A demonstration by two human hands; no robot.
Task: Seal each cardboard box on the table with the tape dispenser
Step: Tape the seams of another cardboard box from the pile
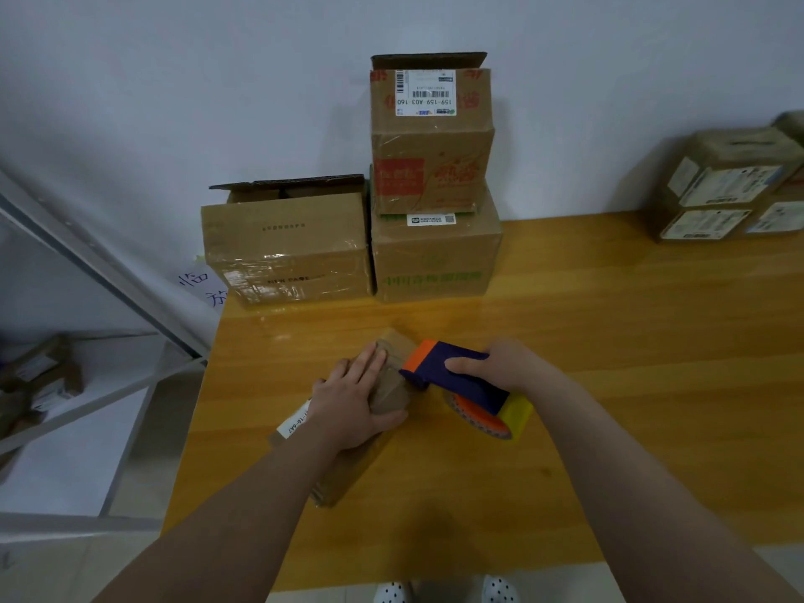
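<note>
My left hand (pixel 352 398) lies flat on the small box (pixel 389 391), fingers stretched over its top and thumb along the side nearest my right hand, pressing it onto the table (pixel 609 341). My right hand (pixel 500 363) is wrapped tight round the tape dispenser (pixel 452 372). Its orange nose touches the box just beyond my left fingertips, and the tape roll (pixel 483 422) hangs under my right palm.

The box looks light and the table glossy. If I pull harder than my left hand presses, I expect the box to skid or turn and the tape to go on crooked. My left fingers lie right in the dispenser's path, so unless I shift them the nose will run into them, and a cutter there could nick me. I cannot see whether the tape end has stuck; if it hasn't, the pull lays nothing. The box also sits askew to me, so a straight pull may wander off the seam.

Well beyond both hands an open box (pixel 287 250) and a stack of boxes (pixel 435 254) wait unsealed.
</note>
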